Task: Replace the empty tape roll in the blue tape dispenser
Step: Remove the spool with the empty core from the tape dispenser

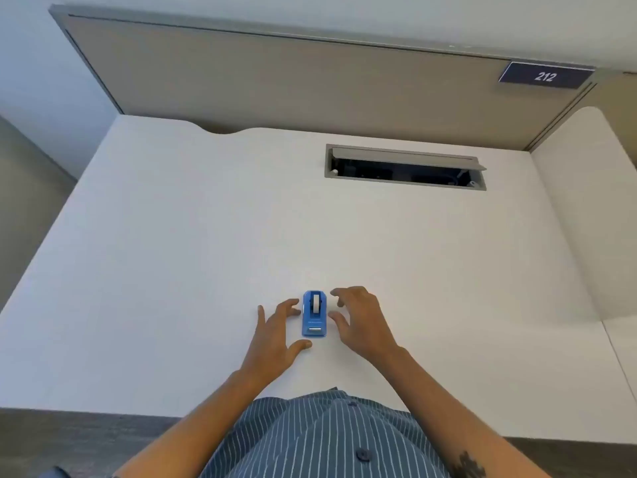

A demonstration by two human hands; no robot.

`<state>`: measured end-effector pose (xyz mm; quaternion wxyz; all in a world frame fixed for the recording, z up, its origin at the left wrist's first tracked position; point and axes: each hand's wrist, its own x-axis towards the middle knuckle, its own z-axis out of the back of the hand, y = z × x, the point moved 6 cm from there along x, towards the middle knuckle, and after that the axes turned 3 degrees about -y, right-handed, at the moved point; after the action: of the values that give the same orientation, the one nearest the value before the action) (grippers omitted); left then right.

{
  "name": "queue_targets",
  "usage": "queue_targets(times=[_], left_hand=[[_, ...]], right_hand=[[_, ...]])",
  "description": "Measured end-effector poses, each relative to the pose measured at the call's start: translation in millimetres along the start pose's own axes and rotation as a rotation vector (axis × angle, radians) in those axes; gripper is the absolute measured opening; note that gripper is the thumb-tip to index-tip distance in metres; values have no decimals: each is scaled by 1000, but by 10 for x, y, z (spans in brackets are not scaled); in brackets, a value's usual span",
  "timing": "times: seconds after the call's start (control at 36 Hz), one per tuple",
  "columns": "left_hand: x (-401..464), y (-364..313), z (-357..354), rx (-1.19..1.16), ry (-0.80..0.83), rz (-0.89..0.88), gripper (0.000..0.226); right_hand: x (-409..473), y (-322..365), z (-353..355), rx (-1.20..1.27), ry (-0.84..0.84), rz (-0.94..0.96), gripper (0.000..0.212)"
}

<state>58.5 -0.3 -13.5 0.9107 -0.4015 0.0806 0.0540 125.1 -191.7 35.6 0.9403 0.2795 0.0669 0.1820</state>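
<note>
The blue tape dispenser (314,314) stands on the white desk (172,253), near its front edge, cutter end toward me. A pale roll (316,303) sits edge-up in its slot. My left hand (277,334) lies just left of it, fingers spread, fingertips close to its side and thumb near its front corner. My right hand (360,320) hovers just right of it, fingers curled and apart. Neither hand holds anything. I cannot tell whether any fingertip touches the dispenser.
A grey cable hatch (405,167) with its lid propped open is set into the desk at the back right. A beige partition (293,81) with a dark "212" sign (545,76) closes off the rear. Another desk surface adjoins at the right.
</note>
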Motion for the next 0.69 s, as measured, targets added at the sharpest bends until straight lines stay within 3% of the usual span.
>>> queue_targets(times=[0.22, 0.69], left_hand=[[91, -133, 61, -74, 24, -31, 103], [239, -96, -33, -131, 63, -42, 103]], right_hand=[[183, 153, -141, 75, 156, -5, 58], [274, 192, -257, 28, 156, 9, 53]])
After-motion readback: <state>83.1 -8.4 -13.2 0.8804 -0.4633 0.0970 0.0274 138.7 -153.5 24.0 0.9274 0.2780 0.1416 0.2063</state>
